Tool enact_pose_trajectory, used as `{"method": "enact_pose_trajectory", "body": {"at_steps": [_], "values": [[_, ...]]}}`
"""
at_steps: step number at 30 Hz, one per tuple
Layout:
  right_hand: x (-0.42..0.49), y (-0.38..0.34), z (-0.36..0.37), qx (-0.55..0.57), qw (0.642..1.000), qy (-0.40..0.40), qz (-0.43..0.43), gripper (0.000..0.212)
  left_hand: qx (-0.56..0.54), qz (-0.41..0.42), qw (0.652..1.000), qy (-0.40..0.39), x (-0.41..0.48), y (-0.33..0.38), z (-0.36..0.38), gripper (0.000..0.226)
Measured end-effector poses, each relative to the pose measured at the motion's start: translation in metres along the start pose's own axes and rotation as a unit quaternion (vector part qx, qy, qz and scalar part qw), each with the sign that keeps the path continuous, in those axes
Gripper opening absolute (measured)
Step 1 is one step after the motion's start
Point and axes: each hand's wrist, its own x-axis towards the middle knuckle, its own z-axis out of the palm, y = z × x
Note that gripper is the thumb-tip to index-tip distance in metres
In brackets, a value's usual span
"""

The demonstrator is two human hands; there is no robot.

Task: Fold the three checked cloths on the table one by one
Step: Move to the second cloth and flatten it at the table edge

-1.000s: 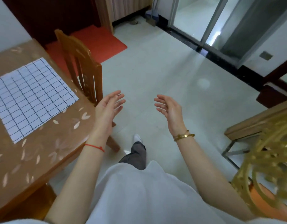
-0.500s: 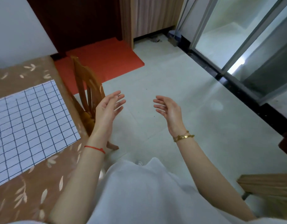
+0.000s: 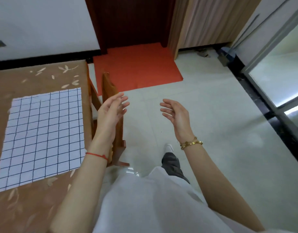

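— Checked white cloth with dark blue grid lines (image 3: 42,138): where is it?

— Flat and unfolded on the brown leaf-patterned surface (image 3: 39,207), at the left of my view. Compared with a second ago it sits more squarely in frame, and more of the red floor mat (image 3: 136,68) shows.

— The hands?

— I see the left hand (image 3: 111,113) and right hand (image 3: 176,115) raised over the pale tiled floor (image 3: 212,115), palms facing each other, fingers spread, holding nothing, posed as before. The left one overlaps the wooden chair (image 3: 111,91) beside the surface.

— Anything unclear?

— I can find only one cloth; the surface runs off the left edge. The left fingertips are motion-blurred.
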Motion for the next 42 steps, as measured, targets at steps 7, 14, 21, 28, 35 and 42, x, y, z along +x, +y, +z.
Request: {"method": "enact_pose_trajectory", "body": {"at_steps": [7, 14, 21, 28, 35, 42], "values": [[0.118, -0.030, 0.025, -0.046, 0.991, -0.123, 0.037, 0.028, -0.043, 0.014, 0.991, 0.130, 0.060, 0.001, 0.026, 0.025], [0.219, -0.069, 0.060, -0.101, 0.958, -0.263, 0.052, 0.027, -0.107, 0.027, 0.954, 0.280, 0.097, 0.015, 0.055, 0.027], [0.265, -0.076, 0.109, -0.147, 0.905, -0.392, 0.074, 0.029, -0.115, 0.044, 0.904, 0.409, 0.095, 0.028, 0.075, 0.022], [0.274, -0.062, 0.168, -0.166, 0.850, -0.491, 0.093, 0.029, -0.133, 0.047, 0.845, 0.517, 0.092, 0.021, 0.057, 0.027], [0.271, -0.042, 0.226, -0.183, 0.799, -0.564, 0.103, 0.031, -0.165, 0.059, 0.802, 0.571, 0.106, 0.021, 0.032, 0.026], [0.255, -0.015, 0.295, -0.211, 0.745, -0.620, 0.128, 0.030, -0.197, 0.071, 0.757, 0.619, 0.112, 0.017, -0.008, 0.025]]}}
